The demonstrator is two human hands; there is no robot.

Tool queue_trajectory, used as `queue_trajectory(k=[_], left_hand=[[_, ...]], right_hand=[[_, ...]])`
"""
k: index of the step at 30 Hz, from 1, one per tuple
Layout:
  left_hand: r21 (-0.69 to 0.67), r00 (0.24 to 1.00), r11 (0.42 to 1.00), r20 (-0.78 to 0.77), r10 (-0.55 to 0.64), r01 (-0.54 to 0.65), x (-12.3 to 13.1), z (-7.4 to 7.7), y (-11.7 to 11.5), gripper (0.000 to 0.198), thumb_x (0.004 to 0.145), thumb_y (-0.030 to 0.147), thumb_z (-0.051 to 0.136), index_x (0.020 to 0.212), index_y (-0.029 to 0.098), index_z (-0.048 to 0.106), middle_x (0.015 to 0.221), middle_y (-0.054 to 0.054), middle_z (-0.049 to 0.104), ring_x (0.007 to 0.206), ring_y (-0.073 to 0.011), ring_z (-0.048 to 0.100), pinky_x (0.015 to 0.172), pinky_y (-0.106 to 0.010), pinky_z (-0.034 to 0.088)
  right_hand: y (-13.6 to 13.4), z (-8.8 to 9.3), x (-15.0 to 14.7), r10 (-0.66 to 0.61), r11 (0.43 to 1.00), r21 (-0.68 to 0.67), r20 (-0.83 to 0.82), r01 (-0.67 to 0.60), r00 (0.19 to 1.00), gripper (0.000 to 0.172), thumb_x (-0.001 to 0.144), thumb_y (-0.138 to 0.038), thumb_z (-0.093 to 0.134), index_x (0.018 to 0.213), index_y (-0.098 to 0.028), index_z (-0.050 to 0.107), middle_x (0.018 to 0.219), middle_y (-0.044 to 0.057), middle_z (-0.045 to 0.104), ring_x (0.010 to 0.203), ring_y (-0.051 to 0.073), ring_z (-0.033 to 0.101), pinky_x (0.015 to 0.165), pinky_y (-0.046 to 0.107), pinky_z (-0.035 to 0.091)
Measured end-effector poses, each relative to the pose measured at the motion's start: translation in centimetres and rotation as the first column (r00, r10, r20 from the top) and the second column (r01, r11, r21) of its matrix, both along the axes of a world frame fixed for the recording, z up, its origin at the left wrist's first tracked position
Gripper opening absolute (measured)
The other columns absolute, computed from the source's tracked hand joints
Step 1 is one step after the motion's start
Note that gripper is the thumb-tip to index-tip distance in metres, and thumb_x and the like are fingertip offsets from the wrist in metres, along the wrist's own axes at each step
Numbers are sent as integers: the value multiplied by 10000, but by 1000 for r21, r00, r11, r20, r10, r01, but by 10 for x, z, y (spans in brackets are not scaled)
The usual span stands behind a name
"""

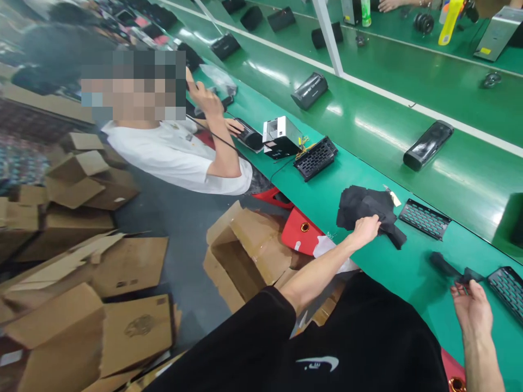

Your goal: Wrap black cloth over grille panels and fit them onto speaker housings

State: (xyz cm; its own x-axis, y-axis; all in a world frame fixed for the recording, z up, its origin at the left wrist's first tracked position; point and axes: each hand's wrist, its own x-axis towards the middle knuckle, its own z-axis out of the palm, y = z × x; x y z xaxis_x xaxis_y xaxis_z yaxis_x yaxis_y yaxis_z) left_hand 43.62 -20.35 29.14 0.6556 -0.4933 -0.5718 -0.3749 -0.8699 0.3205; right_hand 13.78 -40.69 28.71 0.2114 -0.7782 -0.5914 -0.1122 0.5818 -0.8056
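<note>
My left hand point(366, 230) reaches to a loose pile of black cloth pieces point(359, 207) on the green bench, with its fingers closed on the cloth at the pile's near edge. Further right, my right hand point(472, 307) is turned palm up, its thumb and fingers pinching a small strip of black cloth point(445, 267). Just beyond the pile lies a black perforated grille panel point(425, 219). A second grille panel point(509, 291) sits to the right of my right hand, cut off by the picture's edge. A small pale tool point(393, 196) lies beside the pile, its kind unclear.
A conveyor point(368, 103) carrying black speakers point(429, 144) runs along the bench. To the left, a co-worker in a white shirt point(175, 155) sits near a white-and-black box device point(281, 136) and a black grille housing point(315, 158). Cardboard boxes point(245, 250) and red stools point(300, 231) stand below.
</note>
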Motion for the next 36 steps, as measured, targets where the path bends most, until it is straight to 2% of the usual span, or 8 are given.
queue_trajectory(k=[6,9,13,15,19,24,28,36], left_hand=[[-131,990,990,127,67,-50,7,29,-7,429,1029,386,577,1419,207,559,1463,-176,605,1393,-336,557,1136,-485,473],[-481,970,854,-221,103,-200,-15,37,-36,569,930,428,740,1438,233,571,1464,-141,615,1351,-282,581,1139,-425,488],[-399,431,722,-889,-154,-566,-50,27,-73,671,771,525,880,1312,192,664,1233,-127,724,1074,-217,696,968,-368,551],[-339,334,696,-931,-151,-633,-57,21,-82,587,700,521,920,1119,161,721,1050,-77,741,930,-183,687,888,-330,542],[-474,623,729,-778,-84,-494,-44,17,-89,333,757,411,875,893,160,704,768,25,648,725,-135,589,708,-268,467],[-502,926,859,-363,-102,-102,-11,16,-107,224,896,396,749,864,181,696,743,17,639,774,-172,622,706,-272,449],[-302,989,949,-89,-119,87,4,8,-119,193,982,383,646,1082,233,714,1046,-53,751,1027,-260,697,910,-372,530],[-194,980,974,179,-86,121,24,-18,-106,565,959,415,712,1463,238,528,1392,-113,586,1300,-291,547,1057,-421,528]], right_hand=[[3,27,7,-12,997,72,182,-1,983,189,664,-320,814,776,-271,670,975,12,767,1034,260,702,1021,520,512],[12,35,23,3,993,111,220,-28,975,143,661,-290,755,799,-293,720,930,10,776,1055,284,719,1086,562,485],[19,34,40,88,981,146,250,-127,964,143,689,-346,703,813,-293,750,950,52,789,1100,331,725,1086,629,492],[17,31,46,110,975,160,248,-153,962,166,705,-383,711,836,-292,758,959,58,793,1097,343,726,1046,643,517],[0,22,58,227,950,170,201,-262,953,412,802,-659,686,943,-278,755,1039,85,788,1087,360,723,896,623,588],[-33,-7,98,469,842,-74,-389,-535,793,661,630,-771,723,944,-189,726,913,110,765,905,332,708,825,477,584],[-53,-30,133,460,776,-78,-609,-626,647,517,641,-699,707,836,-220,721,717,108,678,904,399,681,913,567,524],[-65,-33,136,414,677,-134,-743,-724,525,657,759,-695,580,1205,-217,639,1023,128,652,1083,368,601,993,541,462]])
